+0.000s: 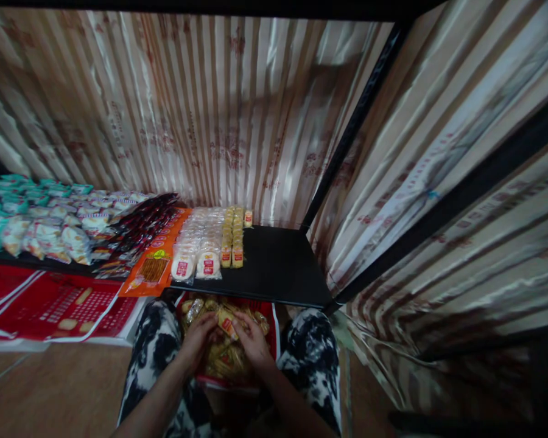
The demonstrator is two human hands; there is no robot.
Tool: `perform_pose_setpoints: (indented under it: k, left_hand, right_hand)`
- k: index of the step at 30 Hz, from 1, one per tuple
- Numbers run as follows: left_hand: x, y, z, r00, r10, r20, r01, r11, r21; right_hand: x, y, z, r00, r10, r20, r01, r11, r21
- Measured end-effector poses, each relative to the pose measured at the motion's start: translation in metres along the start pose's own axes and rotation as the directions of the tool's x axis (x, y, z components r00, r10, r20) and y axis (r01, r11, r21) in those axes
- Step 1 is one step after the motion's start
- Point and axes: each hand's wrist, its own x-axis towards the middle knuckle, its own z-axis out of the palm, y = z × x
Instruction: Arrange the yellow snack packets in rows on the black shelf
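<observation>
Between my two hands is a small yellow snack packet (227, 322) with a red label, held over a red basket (274, 340) of similar gold-wrapped packets (228, 359). My left hand (201, 333) has its fingertips at the packet's left edge. Closed on its right side is my right hand (252, 339). On the black shelf (281, 261) just beyond stand two rows of the same yellow packets (232, 243), with a single packet (248, 219) at the back right. White round crackers in clear wrap (196, 255) line up beside them.
Left along the shelf lie an orange snack bag (153, 267), dark red packets (141, 225), and white and teal bags (50, 219). Red baskets (73, 304) with white handles sit below. A black post (356, 128) and striped curtain (237, 109) bound the shelf.
</observation>
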Motion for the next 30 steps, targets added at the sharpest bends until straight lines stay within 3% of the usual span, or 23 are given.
perform_pose_setpoints:
  k: [6, 11, 18, 23, 27, 30]
  left_hand:
    - [0.011, 0.029, 0.025, 0.991, 0.129, 0.032, -0.132, 0.981, 0.140]
    - [0.017, 0.046, 0.043, 0.986, 0.127, 0.105, -0.148, 0.961, 0.232]
    - [0.025, 0.065, 0.072, 0.988, 0.097, 0.116, -0.123, 0.963, 0.240]
    - [0.031, 0.071, 0.098, 0.995, 0.064, 0.077, -0.070, 0.994, 0.079]
    - [0.035, 0.061, 0.127, 0.999, 0.034, 0.026, -0.031, 0.993, -0.117]
    - [0.042, 0.052, 0.144, 1.000, 0.010, -0.009, -0.011, 0.990, -0.144]
  right_hand:
    - [0.005, -0.039, -0.007, 0.999, -0.009, 0.049, 0.007, 0.999, 0.039]
    - [0.014, -0.055, -0.021, 1.000, 0.002, -0.014, 0.000, 0.994, 0.112]
    - [0.031, -0.067, -0.037, 0.992, 0.036, -0.125, -0.003, 0.968, 0.251]
    - [0.047, -0.072, -0.045, 0.960, 0.059, -0.272, 0.058, 0.913, 0.404]
    - [0.061, -0.084, -0.045, 0.938, 0.106, -0.331, 0.095, 0.839, 0.536]
    - [0.071, -0.090, -0.048, 0.928, 0.088, -0.361, 0.134, 0.827, 0.545]
